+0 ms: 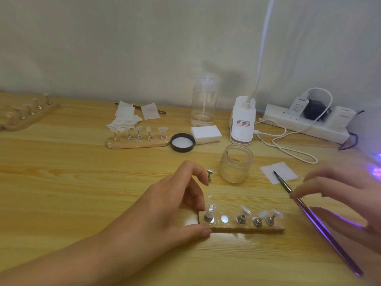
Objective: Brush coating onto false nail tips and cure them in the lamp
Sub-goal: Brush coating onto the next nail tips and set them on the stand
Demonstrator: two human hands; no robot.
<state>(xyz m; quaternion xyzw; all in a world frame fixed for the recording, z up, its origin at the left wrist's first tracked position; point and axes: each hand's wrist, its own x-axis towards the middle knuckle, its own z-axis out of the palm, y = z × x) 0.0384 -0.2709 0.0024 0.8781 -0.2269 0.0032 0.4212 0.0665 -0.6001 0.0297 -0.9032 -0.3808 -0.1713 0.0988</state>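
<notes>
Fingers [195, 200] grip strip [247, 229] and brush [285, 185]; bottle [203, 104] holds shallow clear liquid.

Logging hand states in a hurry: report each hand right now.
Left hand: grips the end of the wooden nail stand.
Right hand: blurred, appears to pinch the brush.
</notes>
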